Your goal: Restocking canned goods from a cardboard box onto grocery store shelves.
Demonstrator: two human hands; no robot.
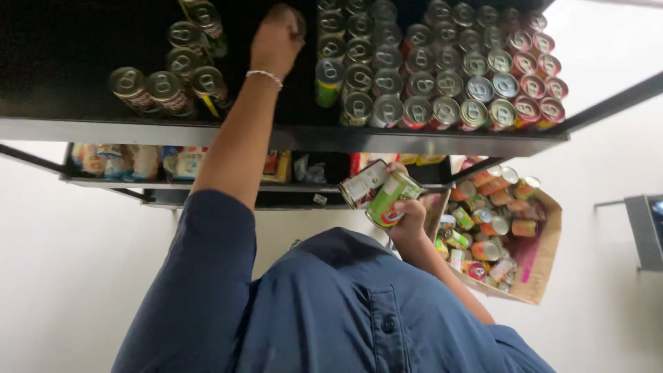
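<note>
My left hand (276, 40), with a beaded bracelet at the wrist, reaches up onto the top black shelf (207, 130) and closes over a can (298, 21) between two groups of cans. My right hand (409, 220) is held near my chest and grips two cans together: a green-labelled can (391, 199) and a white-labelled can (362, 182). Several rows of pull-tab cans (442, 69) stand upright on the shelf's right part. A smaller cluster of cans (173, 72) stands on the left.
An open cardboard box (535, 266) full of mixed cans sits on the floor at the right. A lower shelf (207, 185) holds packets and bags. A grey metal fixture (646, 231) juts out at the far right. My blue shirt fills the bottom.
</note>
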